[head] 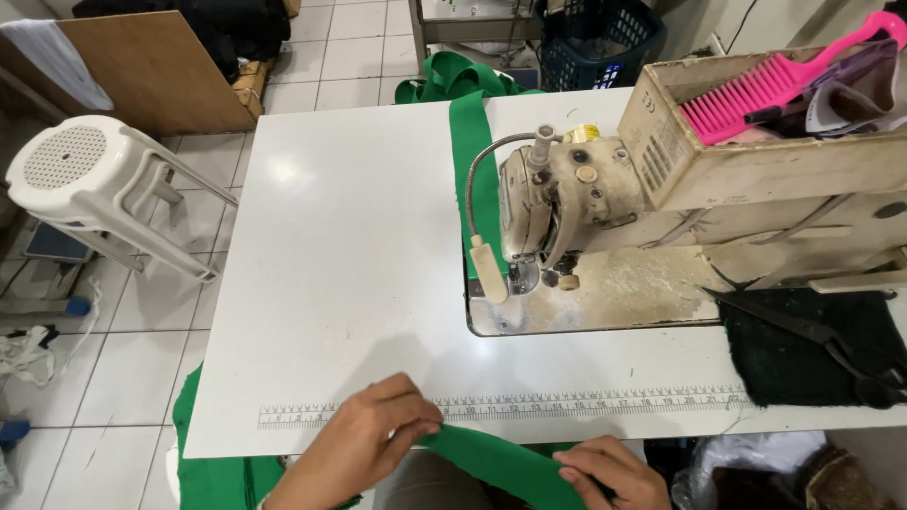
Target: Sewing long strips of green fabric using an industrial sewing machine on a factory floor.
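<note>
That green fabric strip (501,461) hangs off the near edge of the bench (350,255), so it could slide to the floor if either grip loosens. The left hand (364,444) pinches its end, fingers curled; the right hand (609,472) presses flat on the fold, just beside.

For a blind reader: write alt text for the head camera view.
Two hands, left hand and right hand, hold a green fabric strip at the near edge of a white sewing table. Beyond stands a worn beige sewing machine, with more green fabric trailing behind it.
</note>
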